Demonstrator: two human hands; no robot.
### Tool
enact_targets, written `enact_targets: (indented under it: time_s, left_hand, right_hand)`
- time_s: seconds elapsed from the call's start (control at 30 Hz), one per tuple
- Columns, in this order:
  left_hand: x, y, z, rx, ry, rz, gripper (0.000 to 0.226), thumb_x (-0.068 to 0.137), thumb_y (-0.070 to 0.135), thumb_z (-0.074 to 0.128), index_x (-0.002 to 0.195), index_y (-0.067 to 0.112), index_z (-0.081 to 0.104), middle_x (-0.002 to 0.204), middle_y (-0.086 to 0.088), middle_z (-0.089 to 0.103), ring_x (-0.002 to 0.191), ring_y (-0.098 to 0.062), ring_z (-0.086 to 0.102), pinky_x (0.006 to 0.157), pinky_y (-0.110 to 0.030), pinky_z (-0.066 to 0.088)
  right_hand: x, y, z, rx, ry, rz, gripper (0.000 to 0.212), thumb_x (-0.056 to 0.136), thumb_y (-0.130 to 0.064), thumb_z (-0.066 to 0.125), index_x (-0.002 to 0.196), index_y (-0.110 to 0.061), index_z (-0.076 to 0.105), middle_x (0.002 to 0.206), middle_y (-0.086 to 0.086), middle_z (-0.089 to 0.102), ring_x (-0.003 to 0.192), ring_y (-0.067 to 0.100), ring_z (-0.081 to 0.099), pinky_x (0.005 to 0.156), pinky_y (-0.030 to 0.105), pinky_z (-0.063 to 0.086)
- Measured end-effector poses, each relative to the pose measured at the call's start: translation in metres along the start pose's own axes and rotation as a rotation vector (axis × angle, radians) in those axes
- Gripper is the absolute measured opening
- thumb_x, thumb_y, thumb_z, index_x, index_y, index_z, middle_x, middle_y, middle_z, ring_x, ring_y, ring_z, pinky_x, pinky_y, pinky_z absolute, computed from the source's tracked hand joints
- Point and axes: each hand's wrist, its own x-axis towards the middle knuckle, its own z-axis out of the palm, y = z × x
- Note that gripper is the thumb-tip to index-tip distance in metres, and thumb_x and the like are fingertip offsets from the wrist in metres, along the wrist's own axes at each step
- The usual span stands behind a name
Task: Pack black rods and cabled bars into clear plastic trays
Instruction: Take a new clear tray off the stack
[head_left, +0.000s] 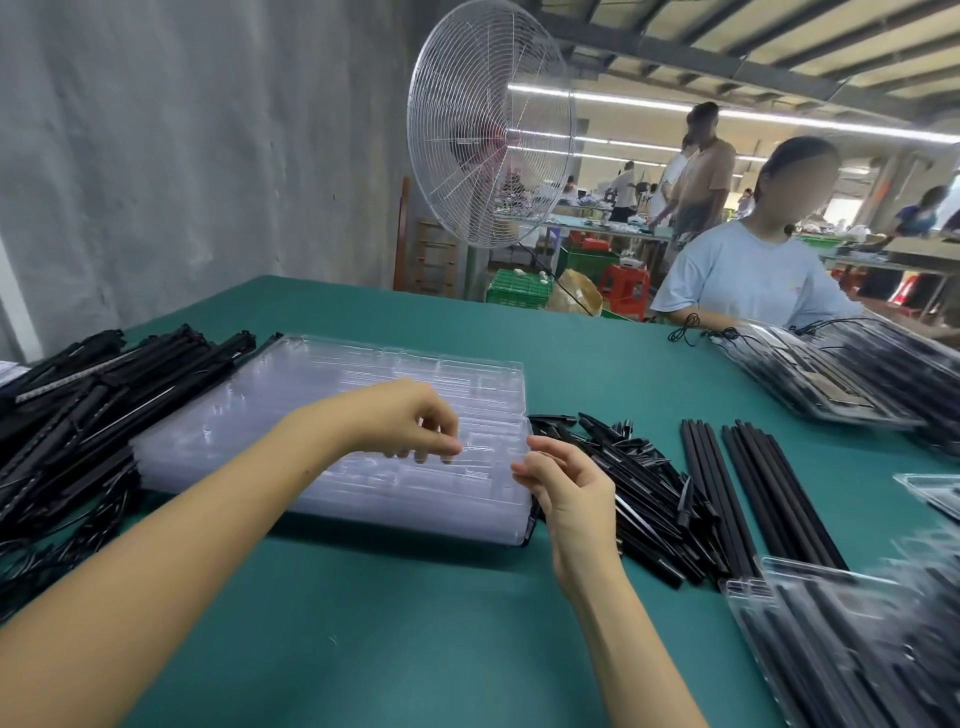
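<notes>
A thick stack of clear plastic trays (332, 410) lies on the green table in front of me. My left hand (410, 415) hovers over the stack's right part with fingers curled, fingertips near the top tray; whether it pinches the tray I cannot tell. My right hand (566, 483) sits at the stack's right edge, fingers loosely curled toward it. Cabled black bars (78, 415) are heaped to the left of the stack. A pile of short black pieces (639, 483) and two rows of long black rods (748, 488) lie to the right.
Filled trays (852, 649) sit at the lower right, and more filled trays (852, 374) lie at the far right, near a person in a light blue shirt (748, 270). A large white standing fan (488, 124) stands behind the table's far edge.
</notes>
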Motion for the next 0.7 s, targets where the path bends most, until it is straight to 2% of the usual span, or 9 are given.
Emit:
enact_targets:
  time_s: [0.17, 0.27, 0.33, 0.4, 0.47, 0.53, 0.6, 0.7]
  left_hand:
    - [0.002, 0.007, -0.002, 0.069, -0.069, -0.016, 0.022, 0.091, 0.033, 0.059, 0.071, 0.03, 0.066, 0.06, 0.01, 0.061, 0.045, 0.0, 0.05, 0.046, -0.013, 0.042]
    - [-0.001, 0.015, -0.005, 0.152, -0.086, -0.018, 0.023, 0.094, 0.032, 0.055, 0.074, 0.029, 0.064, 0.067, 0.008, 0.063, 0.05, -0.003, 0.052, 0.049, -0.016, 0.045]
    - [-0.002, 0.022, -0.002, 0.336, -0.073, -0.012, 0.019, 0.096, 0.029, 0.049, 0.084, 0.025, 0.062, 0.078, 0.005, 0.065, 0.063, -0.01, 0.056, 0.056, -0.023, 0.043]
    - [-0.005, 0.028, 0.007, 0.606, -0.033, 0.025, 0.012, 0.097, 0.016, 0.044, 0.102, 0.02, 0.054, 0.091, 0.0, 0.061, 0.076, -0.02, 0.053, 0.059, -0.028, 0.036]
    - [-0.008, 0.033, 0.02, 0.819, -0.026, 0.082, 0.026, 0.093, 0.001, 0.04, 0.114, 0.015, 0.041, 0.095, -0.005, 0.057, 0.073, -0.025, 0.047, 0.057, -0.032, 0.031]
    - [-0.011, 0.035, 0.026, 0.92, -0.046, 0.134, 0.034, 0.089, -0.008, 0.039, 0.117, 0.011, 0.036, 0.095, -0.009, 0.057, 0.068, -0.026, 0.043, 0.054, -0.035, 0.03]
    - [-0.009, 0.035, 0.026, 0.921, -0.048, 0.149, 0.03, 0.09, -0.007, 0.038, 0.116, 0.009, 0.04, 0.098, -0.01, 0.055, 0.069, -0.025, 0.042, 0.057, -0.036, 0.031]
    - [-0.005, 0.033, 0.023, 0.745, -0.081, 0.115, 0.024, 0.096, 0.002, 0.036, 0.113, 0.014, 0.047, 0.112, -0.003, 0.05, 0.08, -0.019, 0.043, 0.066, -0.03, 0.034]
  right_hand:
    - [-0.001, -0.004, -0.002, 0.008, -0.024, 0.026, 0.017, 0.08, 0.009, 0.062, 0.09, -0.004, 0.068, 0.071, 0.009, 0.067, 0.067, 0.017, 0.064, 0.07, 0.023, 0.054]
    - [-0.001, -0.005, -0.003, 0.017, -0.035, 0.03, 0.016, 0.08, 0.01, 0.061, 0.089, -0.003, 0.067, 0.069, 0.006, 0.067, 0.065, 0.016, 0.064, 0.07, 0.022, 0.055]
    - [-0.001, -0.005, -0.003, 0.021, -0.038, 0.033, 0.016, 0.08, 0.01, 0.061, 0.089, -0.003, 0.067, 0.067, 0.004, 0.067, 0.065, 0.016, 0.064, 0.07, 0.022, 0.055]
    - [0.0, -0.004, -0.003, 0.018, -0.032, 0.04, 0.017, 0.08, 0.01, 0.061, 0.09, -0.003, 0.067, 0.068, 0.005, 0.067, 0.065, 0.015, 0.064, 0.069, 0.022, 0.055]
    - [0.001, -0.003, -0.004, -0.003, -0.024, 0.045, 0.018, 0.08, 0.01, 0.061, 0.089, -0.004, 0.067, 0.068, 0.006, 0.067, 0.065, 0.015, 0.064, 0.068, 0.021, 0.054]
    - [0.001, -0.002, -0.004, -0.055, -0.022, 0.04, 0.019, 0.08, 0.008, 0.061, 0.088, -0.007, 0.068, 0.068, 0.004, 0.067, 0.067, 0.015, 0.063, 0.068, 0.02, 0.053]
    - [0.001, -0.002, -0.005, -0.133, -0.029, 0.022, 0.016, 0.079, 0.004, 0.066, 0.086, -0.01, 0.068, 0.072, 0.004, 0.068, 0.07, 0.016, 0.063, 0.069, 0.019, 0.052]
    - [0.0, -0.003, -0.003, -0.338, -0.061, -0.035, 0.011, 0.076, -0.01, 0.075, 0.081, -0.014, 0.067, 0.078, 0.003, 0.066, 0.071, 0.012, 0.058, 0.068, 0.019, 0.048]
